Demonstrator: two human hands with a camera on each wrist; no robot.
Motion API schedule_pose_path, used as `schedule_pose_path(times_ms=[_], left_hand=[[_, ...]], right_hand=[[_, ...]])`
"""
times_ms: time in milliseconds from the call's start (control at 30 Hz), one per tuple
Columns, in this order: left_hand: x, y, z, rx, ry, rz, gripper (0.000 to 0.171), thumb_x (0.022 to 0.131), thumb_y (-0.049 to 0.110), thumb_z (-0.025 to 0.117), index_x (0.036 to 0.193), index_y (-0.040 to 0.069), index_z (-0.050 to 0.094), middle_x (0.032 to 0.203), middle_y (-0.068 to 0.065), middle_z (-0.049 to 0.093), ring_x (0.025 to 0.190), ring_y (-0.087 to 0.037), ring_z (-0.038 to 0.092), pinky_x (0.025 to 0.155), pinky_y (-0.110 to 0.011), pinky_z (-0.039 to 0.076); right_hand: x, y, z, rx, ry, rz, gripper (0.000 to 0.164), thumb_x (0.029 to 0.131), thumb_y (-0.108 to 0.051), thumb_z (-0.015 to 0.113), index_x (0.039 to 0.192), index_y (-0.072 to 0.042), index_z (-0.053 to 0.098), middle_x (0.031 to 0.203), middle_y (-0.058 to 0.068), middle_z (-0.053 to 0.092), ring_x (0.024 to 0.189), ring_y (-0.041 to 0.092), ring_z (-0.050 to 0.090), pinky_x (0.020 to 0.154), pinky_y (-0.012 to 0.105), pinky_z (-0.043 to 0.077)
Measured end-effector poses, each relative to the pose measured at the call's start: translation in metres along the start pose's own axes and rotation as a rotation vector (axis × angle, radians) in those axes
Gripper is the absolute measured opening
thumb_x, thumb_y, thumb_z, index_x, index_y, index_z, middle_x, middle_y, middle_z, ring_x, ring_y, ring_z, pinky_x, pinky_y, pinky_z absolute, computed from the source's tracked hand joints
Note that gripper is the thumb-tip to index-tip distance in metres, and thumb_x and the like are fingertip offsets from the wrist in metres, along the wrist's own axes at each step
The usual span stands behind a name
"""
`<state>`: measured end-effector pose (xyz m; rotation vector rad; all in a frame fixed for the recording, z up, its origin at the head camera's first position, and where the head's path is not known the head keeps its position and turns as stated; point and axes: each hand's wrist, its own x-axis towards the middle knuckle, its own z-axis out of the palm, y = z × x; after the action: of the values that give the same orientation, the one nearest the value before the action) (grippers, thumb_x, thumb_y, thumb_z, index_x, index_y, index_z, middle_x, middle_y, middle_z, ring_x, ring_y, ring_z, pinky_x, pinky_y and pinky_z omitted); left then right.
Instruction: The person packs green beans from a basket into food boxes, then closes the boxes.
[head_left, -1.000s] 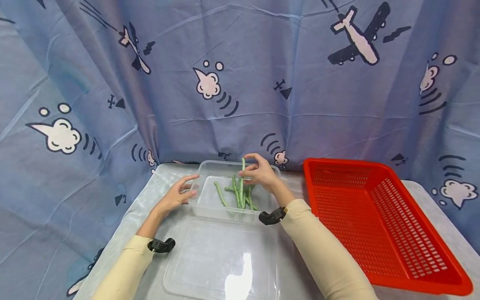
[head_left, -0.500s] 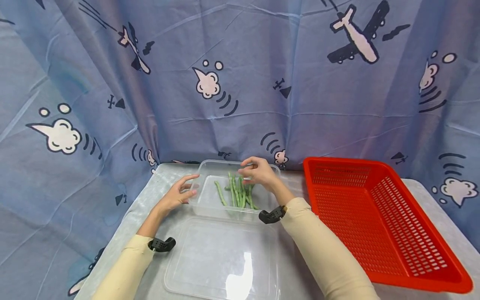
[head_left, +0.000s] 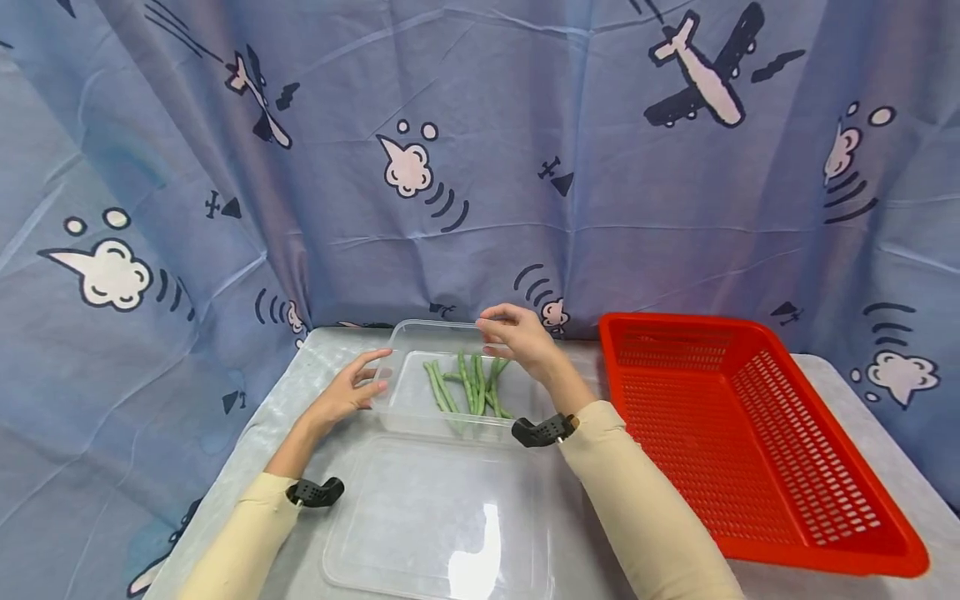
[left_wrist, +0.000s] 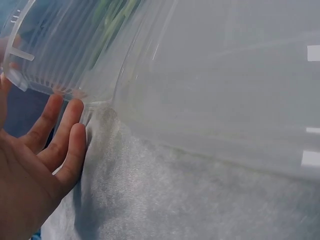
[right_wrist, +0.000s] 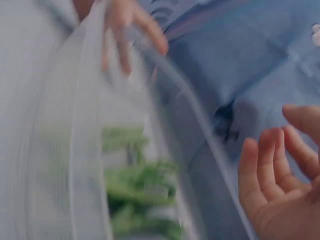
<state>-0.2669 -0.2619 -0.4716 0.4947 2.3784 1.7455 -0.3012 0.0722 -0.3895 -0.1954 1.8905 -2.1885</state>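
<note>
Several green beans (head_left: 479,385) lie in a clear plastic box (head_left: 420,423), most of them bunched right of its middle and two side by side on the left. My left hand (head_left: 347,393) rests against the box's left side. Its relaxed fingertips touch the outer wall in the left wrist view. Over the box's right back part hovers my right hand (head_left: 525,340), fingers loosely bent and nothing between them. The right wrist view is blurred, but this hand (right_wrist: 280,190) appears bare there, beside the rim and apart from it.
A flat clear lid (head_left: 420,508) lies on the table in front of the box. To the right stands a large red perforated basket (head_left: 690,450) with no contents visible. A blue printed curtain (head_left: 480,167) hangs behind the table.
The right hand has let go of a green bean it held upright; that bean now lies in the box beside the left one. The right hand is slightly higher. The left hand stays at the box.
</note>
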Motion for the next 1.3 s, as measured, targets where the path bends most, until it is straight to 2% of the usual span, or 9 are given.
schedule_pose_path(times_ms=[167,367,500,700,867,1033,1100,1300], left_hand=[[-0.003,0.004,-0.001,-0.010,-0.015,-0.037,0.059,0.105,0.005,0.056,0.159,0.013,0.034,0.157,-0.030,0.027,0.140,-0.046,0.030,0.076,-0.038,0.050],[-0.006,0.008,-0.001,-0.027,-0.019,-0.078,0.061,0.106,0.016,0.058,0.161,0.018,0.031,0.154,-0.033,0.029,0.138,-0.045,0.032,0.082,-0.039,0.052],[-0.009,0.010,0.000,-0.022,-0.020,-0.064,0.063,0.105,0.020,0.060,0.161,0.018,0.030,0.155,-0.033,0.029,0.138,-0.046,0.033,0.084,-0.043,0.052],[-0.015,0.012,0.003,-0.044,-0.030,-0.075,0.068,0.104,0.018,0.062,0.162,0.016,0.025,0.158,-0.029,0.025,0.143,-0.044,0.027,0.090,-0.051,0.050],[-0.025,0.014,0.005,-0.063,-0.028,-0.105,0.070,0.104,0.018,0.062,0.161,0.011,0.022,0.155,-0.031,0.030,0.139,-0.045,0.034,0.091,-0.052,0.050],[-0.034,0.015,0.005,-0.064,-0.039,-0.127,0.073,0.103,0.020,0.064,0.161,0.008,0.021,0.152,-0.031,0.035,0.134,-0.046,0.042,0.092,-0.050,0.050],[-0.039,0.015,0.005,-0.066,-0.042,-0.123,0.073,0.102,0.018,0.066,0.160,0.007,0.022,0.151,-0.031,0.036,0.133,-0.044,0.043,0.091,-0.050,0.051],[-0.052,0.015,0.006,-0.039,-0.067,-0.109,0.074,0.098,0.013,0.069,0.157,0.000,0.025,0.146,-0.035,0.039,0.125,-0.045,0.051,0.089,-0.048,0.052]], right_hand=[[-0.011,-0.007,0.018,0.122,-0.004,-0.037,0.011,0.097,-0.006,0.070,0.107,-0.003,0.066,0.092,0.015,0.062,0.081,0.024,0.063,0.095,0.053,0.048],[-0.026,-0.001,0.034,0.123,-0.043,-0.094,0.015,0.097,-0.004,0.069,0.112,-0.002,0.065,0.095,0.013,0.063,0.082,0.022,0.063,0.092,0.050,0.051],[-0.037,0.010,0.044,0.068,-0.080,-0.122,0.023,0.098,-0.002,0.068,0.120,0.000,0.062,0.099,0.012,0.064,0.086,0.024,0.065,0.088,0.049,0.053],[-0.052,0.024,0.054,-0.034,-0.153,-0.164,0.033,0.096,-0.003,0.070,0.126,0.002,0.060,0.107,0.015,0.063,0.096,0.030,0.067,0.089,0.054,0.052],[-0.060,0.033,0.055,-0.117,-0.254,-0.223,0.042,0.093,-0.002,0.073,0.132,0.004,0.058,0.116,0.024,0.063,0.097,0.032,0.068,0.087,0.055,0.052],[-0.068,0.040,0.053,-0.199,-0.293,-0.278,0.046,0.090,-0.001,0.076,0.132,0.006,0.058,0.120,0.028,0.062,0.102,0.031,0.067,0.088,0.040,0.054],[-0.071,0.041,0.052,-0.230,-0.299,-0.305,0.046,0.089,-0.001,0.077,0.131,0.006,0.060,0.120,0.025,0.063,0.103,0.029,0.067,0.089,0.037,0.053],[-0.081,0.045,0.052,-0.231,-0.338,-0.339,0.042,0.089,0.001,0.077,0.128,0.003,0.062,0.115,0.017,0.065,0.105,0.034,0.066,0.090,0.039,0.053]])
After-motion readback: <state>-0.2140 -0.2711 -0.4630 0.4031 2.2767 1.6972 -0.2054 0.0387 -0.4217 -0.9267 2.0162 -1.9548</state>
